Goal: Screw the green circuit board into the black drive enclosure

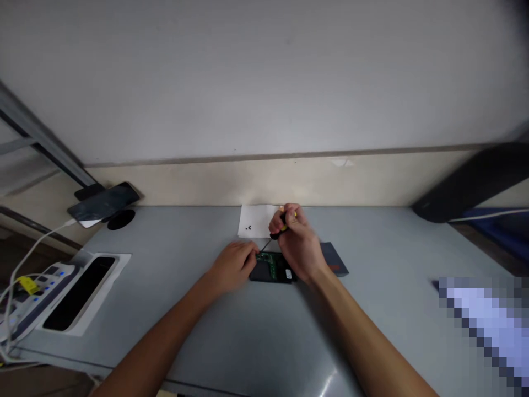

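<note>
The grey wall fills the upper half of the view. Below it, the grey table spans the full width. A long black object lies at the far right edge of the table. At the left edge sit a white power strip with cables and, just beside it, a white tray with a dark slot. A phone is tilted on a stand at the far left corner.

A white paper sheet lies at the back of the table, centre. The drive, a flat black unit with an exposed green circuit board, lies on the table just in front of the sheet. A grey cover plate lies flat to the right of the drive, partly hidden by the right wrist.

The left hand rests palm down with fingers curled against the left end of the drive; whether it pinches the drive cannot be told. The right hand is closed around the yellow-and-black handle of a screwdriver. The shaft slants down and to the left, with its tip at the rear left corner of the circuit board.

Small black screws lie grouped on the paper sheet, apart from both hands
</note>
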Demonstrator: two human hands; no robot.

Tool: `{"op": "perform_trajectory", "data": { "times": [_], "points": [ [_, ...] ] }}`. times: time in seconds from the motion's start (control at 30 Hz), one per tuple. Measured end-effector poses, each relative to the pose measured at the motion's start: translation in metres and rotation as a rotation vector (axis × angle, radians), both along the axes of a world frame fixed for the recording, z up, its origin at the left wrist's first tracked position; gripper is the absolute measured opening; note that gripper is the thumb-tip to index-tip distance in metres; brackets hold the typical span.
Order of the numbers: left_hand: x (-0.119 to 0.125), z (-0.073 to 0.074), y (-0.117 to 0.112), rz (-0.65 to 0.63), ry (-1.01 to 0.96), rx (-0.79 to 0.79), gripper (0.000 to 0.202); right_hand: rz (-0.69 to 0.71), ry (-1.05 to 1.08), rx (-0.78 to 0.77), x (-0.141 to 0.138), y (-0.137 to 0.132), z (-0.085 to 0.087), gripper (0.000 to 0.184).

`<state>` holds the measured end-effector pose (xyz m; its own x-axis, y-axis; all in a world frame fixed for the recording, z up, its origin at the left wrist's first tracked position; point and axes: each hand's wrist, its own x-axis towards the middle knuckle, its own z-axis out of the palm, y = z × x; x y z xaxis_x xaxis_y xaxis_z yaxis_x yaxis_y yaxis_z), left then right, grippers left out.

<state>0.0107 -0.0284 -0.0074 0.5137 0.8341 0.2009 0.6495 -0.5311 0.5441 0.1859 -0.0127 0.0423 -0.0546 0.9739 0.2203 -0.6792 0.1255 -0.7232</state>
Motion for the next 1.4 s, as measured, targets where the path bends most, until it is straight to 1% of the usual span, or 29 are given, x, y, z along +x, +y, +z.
{"op": "perform_trajectory", "data": {
  "times": [0.13,0.2,0.27,0.33,0.4,0.47,0.53,0.77,0.83,0.97,1.07,1.13,1.27,1.4],
  "points": [
    [-0.001,-0.001,0.0,-0.004,0.003,0.015,0.017,-0.023,-0.124,0.029,0.004,0.001,0.0,0.011],
    [-0.001,-0.001,0.0,-0.006,0.004,0.018,0.017,0.006,-0.153,0.026,0.006,0.002,0.001,0.015],
    [0.0,-0.001,0.0,-0.006,0.003,0.013,0.017,0.052,-0.126,0.005,0.007,0.002,0.002,0.017],
    [0.0,-0.001,0.0,-0.002,0.002,0.003,0.017,0.066,-0.067,-0.016,0.006,0.002,0.003,0.02],
    [0.0,-0.001,0.0,0.002,0.004,-0.004,0.018,0.044,-0.012,-0.029,0.004,0.002,0.002,0.025],
    [0.0,-0.001,0.0,0.001,0.003,-0.005,0.018,0.005,0.013,-0.029,0.002,0.002,0.001,0.025],
    [0.0,-0.001,0.0,-0.006,0.004,-0.007,0.018,-0.017,-0.003,-0.025,0.001,0.002,0.0,0.02],
    [0.0,-0.001,0.0,-0.005,-0.003,0.0,0.019,-0.06,-0.187,0.009,0.011,0.002,0.0,0.017],
    [-0.001,-0.001,0.0,-0.004,-0.002,0.003,0.019,-0.029,-0.209,0.018,0.012,0.002,0.002,0.018],
    [-0.001,-0.002,0.0,0.004,-0.002,-0.011,0.018,0.041,-0.151,0.017,0.007,0.002,0.004,0.02],
    [-0.001,-0.002,0.0,0.004,0.003,-0.012,0.018,0.043,-0.055,0.013,0.002,0.001,0.003,0.021],
    [-0.001,-0.002,0.0,-0.004,0.005,-0.005,0.017,0.05,-0.029,0.008,0.0,0.0,0.002,0.024],
    [0.0,-0.002,0.001,-0.013,0.004,-0.007,0.019,0.035,-0.075,-0.003,0.001,0.0,0.0,0.025],
    [0.0,-0.002,0.001,-0.006,0.007,-0.008,0.018,0.011,-0.153,0.042,0.004,0.0,-0.002,0.019]
  ]
}}
